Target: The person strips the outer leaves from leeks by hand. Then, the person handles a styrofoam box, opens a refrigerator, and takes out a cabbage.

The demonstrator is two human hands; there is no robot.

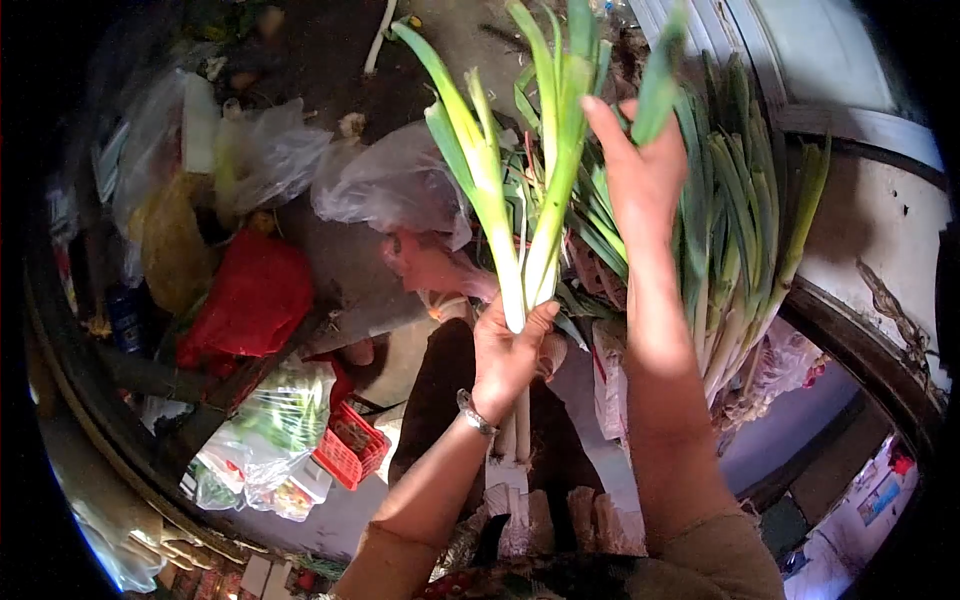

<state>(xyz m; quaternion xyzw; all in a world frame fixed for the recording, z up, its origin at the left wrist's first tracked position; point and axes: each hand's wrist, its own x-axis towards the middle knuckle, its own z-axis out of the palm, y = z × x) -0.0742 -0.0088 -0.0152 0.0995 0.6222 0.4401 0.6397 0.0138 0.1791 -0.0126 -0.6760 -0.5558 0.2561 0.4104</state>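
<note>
My left hand (508, 355) is wrapped round the white stalks of a few leeks (545, 230) in the middle of the view. Their green leaves fan upward, and the root ends hang below my fist, over my lap. Up and to the right, my right hand (645, 185) is closed on a loose green leek leaf (660, 85), slightly blurred, beside the tops of the held leeks. Behind my right forearm leans a large bundle of more leeks (740, 220), roots down. How the right fingers wrap the leaf is partly hidden.
Clear plastic bags (390, 185) and a red bag (255, 295) lie on the dark floor at left. Lower left are a bag of green vegetables (270, 435) and a red plastic basket (352, 447). A pale panel (865, 220) stands along the right.
</note>
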